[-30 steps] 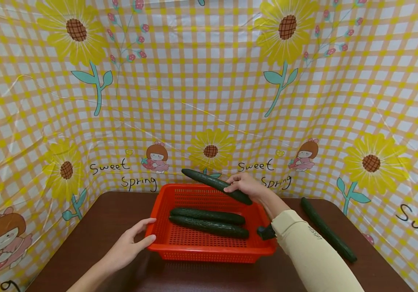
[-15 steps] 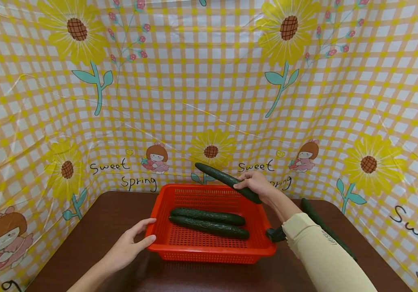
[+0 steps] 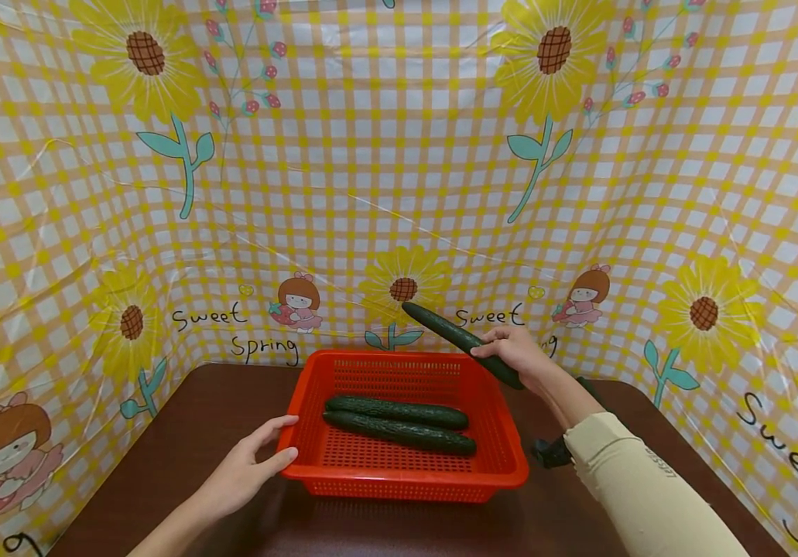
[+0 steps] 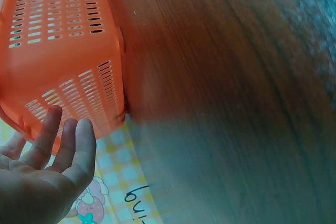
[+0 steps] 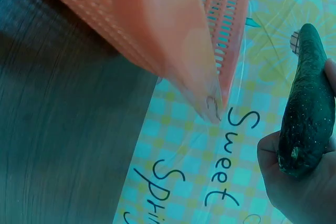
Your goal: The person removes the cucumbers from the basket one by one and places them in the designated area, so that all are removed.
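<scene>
Above the far right corner of a red basket (image 3: 405, 478), holds a dark green cucumber (image 3: 436, 325) in the right hand (image 3: 513, 354), clamping fingers and thumb round it. Touches the basket's left edge with the left hand (image 3: 252, 464), fingers apart. Shows two more cucumbers (image 3: 399, 434) side by side inside, and another cucumber (image 3: 592, 393) (mostly hidden behind the sleeve (image 3: 649, 495)) toward the table's (image 3: 224, 402) far right corner.

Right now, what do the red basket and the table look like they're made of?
The red basket looks like glossy moulded plastic: evenly perforated walls, smooth rim. The table seems smooth wood or wood-look laminate: fine grain lines, soft reflections.
</scene>
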`<state>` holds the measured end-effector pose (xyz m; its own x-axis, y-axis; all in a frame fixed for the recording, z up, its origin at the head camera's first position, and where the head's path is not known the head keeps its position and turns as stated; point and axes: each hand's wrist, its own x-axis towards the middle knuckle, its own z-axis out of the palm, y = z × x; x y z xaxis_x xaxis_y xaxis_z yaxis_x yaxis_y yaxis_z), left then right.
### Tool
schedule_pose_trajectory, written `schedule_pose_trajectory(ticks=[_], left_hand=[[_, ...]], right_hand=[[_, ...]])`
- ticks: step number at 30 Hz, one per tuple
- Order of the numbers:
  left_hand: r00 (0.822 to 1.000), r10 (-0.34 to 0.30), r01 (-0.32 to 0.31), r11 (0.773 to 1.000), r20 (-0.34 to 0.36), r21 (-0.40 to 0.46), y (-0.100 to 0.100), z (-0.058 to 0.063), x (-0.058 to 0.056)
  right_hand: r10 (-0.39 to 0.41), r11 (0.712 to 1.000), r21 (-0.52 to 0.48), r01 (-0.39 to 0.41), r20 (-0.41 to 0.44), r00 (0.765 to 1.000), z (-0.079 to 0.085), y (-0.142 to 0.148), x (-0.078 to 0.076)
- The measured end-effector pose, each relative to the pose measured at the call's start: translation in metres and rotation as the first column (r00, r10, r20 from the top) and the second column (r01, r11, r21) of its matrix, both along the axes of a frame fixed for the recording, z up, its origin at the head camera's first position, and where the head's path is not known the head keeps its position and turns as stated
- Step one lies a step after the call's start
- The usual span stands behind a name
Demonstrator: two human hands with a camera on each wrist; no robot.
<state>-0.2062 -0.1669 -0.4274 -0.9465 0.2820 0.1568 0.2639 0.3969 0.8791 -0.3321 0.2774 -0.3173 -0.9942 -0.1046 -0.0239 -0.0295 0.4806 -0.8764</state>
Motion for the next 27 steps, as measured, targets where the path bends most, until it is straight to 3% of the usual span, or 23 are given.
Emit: schedule_pose_trajectory(ticks=[13, 27], left_hand=[[1.000, -0.001, 0.001, 1.000, -0.009, -0.003, 0.000, -0.001, 0.000], [0.999, -0.023, 0.023, 1.000, -0.027, -0.007, 0.000, 0.002, -0.002]], right_hand=[[-0.104, 0.993, 0.055, 0.107, -0.054, 0.993, 0.002, 0.020, 0.010], [-0.180, 0.982, 0.056, 0.183, -0.051, 0.982, -0.007, 0.051, 0.021]])
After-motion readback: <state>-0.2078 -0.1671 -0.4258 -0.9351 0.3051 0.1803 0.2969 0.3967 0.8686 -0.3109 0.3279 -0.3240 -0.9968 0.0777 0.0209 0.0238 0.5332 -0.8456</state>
